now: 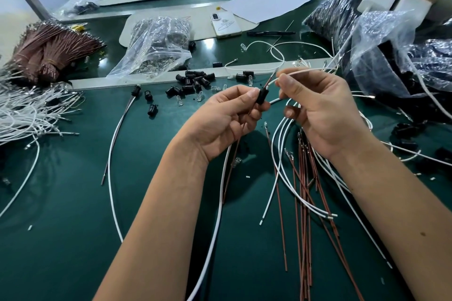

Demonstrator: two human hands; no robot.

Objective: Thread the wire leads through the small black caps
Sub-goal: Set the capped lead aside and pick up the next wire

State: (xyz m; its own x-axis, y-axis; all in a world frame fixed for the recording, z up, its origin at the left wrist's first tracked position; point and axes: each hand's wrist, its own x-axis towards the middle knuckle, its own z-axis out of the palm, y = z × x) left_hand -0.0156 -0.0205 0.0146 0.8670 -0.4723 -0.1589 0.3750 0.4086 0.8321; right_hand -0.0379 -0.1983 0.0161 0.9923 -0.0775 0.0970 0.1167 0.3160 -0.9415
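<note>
Our left hand [226, 117] pinching a small black cap [263, 97] above the green table [73, 203], our right hand [320, 110] gripping a white wire lead [308, 71] just beside the cap's top, loose black caps [193, 82] beyond, brown wires [303, 203] lying below our right wrist

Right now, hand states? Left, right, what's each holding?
Left hand: closed, fingers pinching the small black plastic cap.
Right hand: closed, fingers pinching a thin white insulated wire near its end.
</note>
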